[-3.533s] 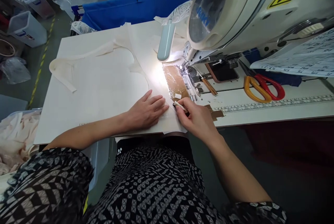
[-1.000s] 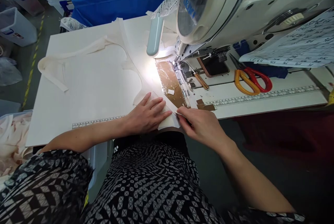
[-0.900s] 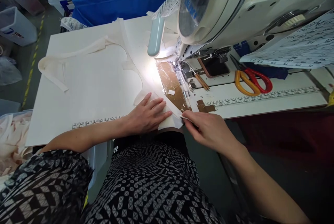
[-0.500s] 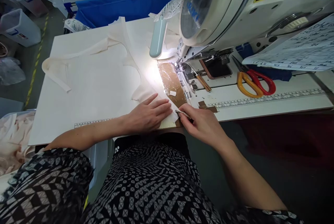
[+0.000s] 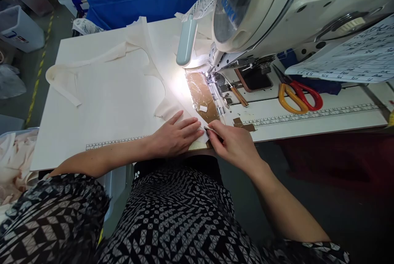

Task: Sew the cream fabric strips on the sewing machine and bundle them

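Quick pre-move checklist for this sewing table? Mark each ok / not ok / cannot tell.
1. Cloth held down: ok. The left hand lies flat on the cloth.
2. Right hand's grip: cannot tell. The right hand pinches a small pale item by the cloth's edge; whether that is cloth or something separate is too small to make out.
3. Light on: ok. The lamp glows, and there is a bright patch on the cloth.
4. Scissors away from both hands: ok. The scissors lie to the right.
5. No loose items beside the needle area: not ok. A wooden-handled tool and a phone lie there.
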Available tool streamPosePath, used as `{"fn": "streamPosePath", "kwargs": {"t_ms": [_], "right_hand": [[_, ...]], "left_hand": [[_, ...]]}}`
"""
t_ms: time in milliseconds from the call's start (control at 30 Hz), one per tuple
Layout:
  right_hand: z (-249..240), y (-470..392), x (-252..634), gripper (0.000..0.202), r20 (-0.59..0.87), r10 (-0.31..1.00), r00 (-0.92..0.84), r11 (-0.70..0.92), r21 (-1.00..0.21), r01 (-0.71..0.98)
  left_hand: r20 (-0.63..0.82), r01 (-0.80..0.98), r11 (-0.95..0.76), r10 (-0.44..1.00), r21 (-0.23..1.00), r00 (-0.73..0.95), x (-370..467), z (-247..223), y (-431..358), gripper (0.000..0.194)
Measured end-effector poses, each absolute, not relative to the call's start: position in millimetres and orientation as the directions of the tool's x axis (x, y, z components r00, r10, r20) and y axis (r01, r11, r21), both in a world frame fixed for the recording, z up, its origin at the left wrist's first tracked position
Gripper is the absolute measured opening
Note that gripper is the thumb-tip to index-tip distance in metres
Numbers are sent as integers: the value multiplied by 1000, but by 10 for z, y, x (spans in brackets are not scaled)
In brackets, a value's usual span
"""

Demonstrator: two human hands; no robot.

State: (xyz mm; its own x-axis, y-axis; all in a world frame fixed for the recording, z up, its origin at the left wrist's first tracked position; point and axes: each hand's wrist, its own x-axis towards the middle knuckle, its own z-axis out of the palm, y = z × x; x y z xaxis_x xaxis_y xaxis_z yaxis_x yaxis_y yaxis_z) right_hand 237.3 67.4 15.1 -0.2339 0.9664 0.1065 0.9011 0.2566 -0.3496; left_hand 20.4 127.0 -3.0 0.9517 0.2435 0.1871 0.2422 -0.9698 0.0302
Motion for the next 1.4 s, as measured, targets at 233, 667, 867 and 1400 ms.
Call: {"fn": "streamPosePath", "kwargs": {"t_ms": [233,667,867,1400], "right_hand": [[252,566,2574,17,38,936,-351,345,-311,886],[148,558,2531,17,91,976,-200,219,-444,869],[114,580,2614,16,111,979,-169,202,-596,777],[-58,570,2681,33,141,988,65,82,-829,554]], "left_hand": [[210,250,-968,245,2,947,212,-42,1257,39],[207,226,-974,225,21,952,218,-64,1277,42],[151,238,-965,253,110,955,239,136,1287,37],[8,962,-121,992,245,123,-211,417,2500,8]]}}
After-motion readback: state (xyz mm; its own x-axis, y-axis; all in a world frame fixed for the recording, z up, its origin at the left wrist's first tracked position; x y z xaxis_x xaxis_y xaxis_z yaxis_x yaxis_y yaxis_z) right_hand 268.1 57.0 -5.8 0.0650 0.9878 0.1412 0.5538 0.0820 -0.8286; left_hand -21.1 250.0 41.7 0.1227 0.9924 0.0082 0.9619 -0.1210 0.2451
